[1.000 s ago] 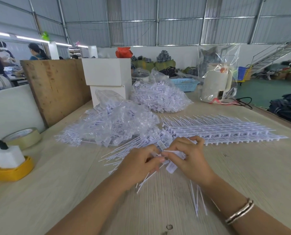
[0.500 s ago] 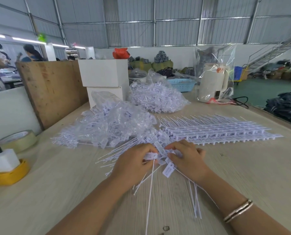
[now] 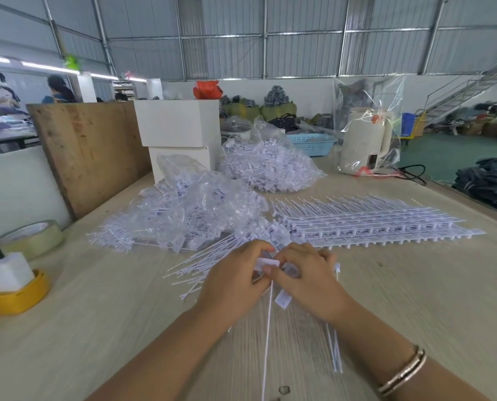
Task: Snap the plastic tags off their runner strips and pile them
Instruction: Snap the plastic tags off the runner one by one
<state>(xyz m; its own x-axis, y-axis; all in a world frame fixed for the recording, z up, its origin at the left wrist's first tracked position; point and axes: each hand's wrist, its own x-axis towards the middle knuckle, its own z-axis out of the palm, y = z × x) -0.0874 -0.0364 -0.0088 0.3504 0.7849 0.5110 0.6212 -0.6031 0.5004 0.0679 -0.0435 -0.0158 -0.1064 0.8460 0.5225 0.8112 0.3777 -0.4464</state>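
On the pale wood-grain counter (image 3: 415, 299) the two hands meet at the near centre. The left hand (image 3: 233, 280) and the right hand (image 3: 308, 282) both have their fingers curled in a pinching grip on one small white rectangular plastic tag (image 3: 268, 263) held between them, and its thin white tail (image 3: 267, 337) hangs straight toward the near edge. A second white tag (image 3: 283, 300) shows just below the right hand, and a few loose white stems (image 3: 335, 354) lie under the right forearm, which wears a metal bangle (image 3: 405, 371). Fanning out to the left of the hands is a loose spread of detached white tags with long stems (image 3: 201, 266), touching the counter. Just beyond the hands, to the right, lies a flat stack of white runner strips (image 3: 371, 224) still carrying their rows of tags; I cannot count the layers. Two clear plastic bags of white tags sit farther off: one at centre left (image 3: 183, 215), one behind it (image 3: 270, 172). Open counter runs to the right of the hands up to the right edge, and along the near left. At the left edge are a roll of tape (image 3: 32, 237) and a white block on a yellow base (image 3: 10, 287). Against the far left stand a plywood board (image 3: 88, 151) and two stacked white boxes (image 3: 180, 131).
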